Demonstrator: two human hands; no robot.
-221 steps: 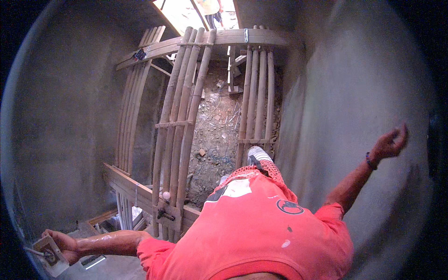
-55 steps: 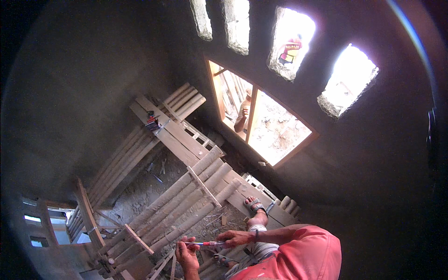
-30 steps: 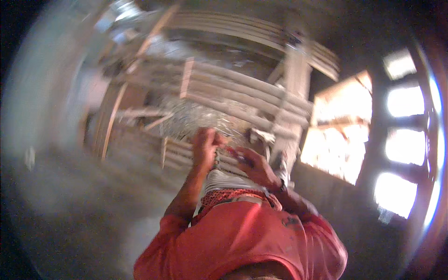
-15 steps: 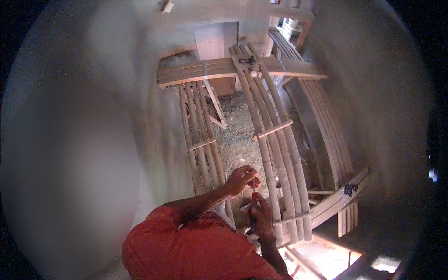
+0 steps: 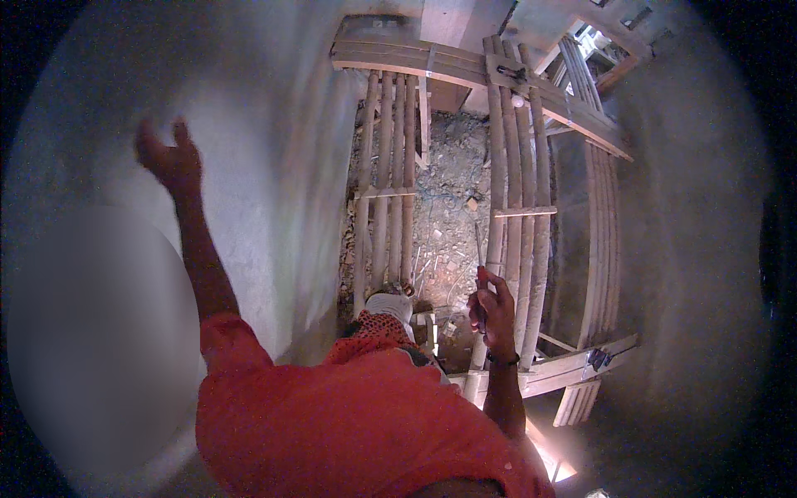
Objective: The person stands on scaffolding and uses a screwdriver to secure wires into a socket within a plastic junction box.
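Grasping screwdriver (image 5: 481, 272) w/ fingers of R hand (image 5: 500, 319), shaft pointing away, nr wooden poles (image 5: 512, 166); L hand (image 5: 173, 162) raised by grey wall (image 5: 249, 191), fingers loose & apart, can't tell if touching.

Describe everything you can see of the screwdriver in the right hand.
The screwdriver has a dark, reddish handle and a long, thin, straight shaft that looks like metal. The right hand wraps around the handle, hiding part of it; nothing else appears to touch the tool. The shaft points away from the person, toward the picture's top, seen against rubble just left of a row of poles. Its tip is too small to make out.
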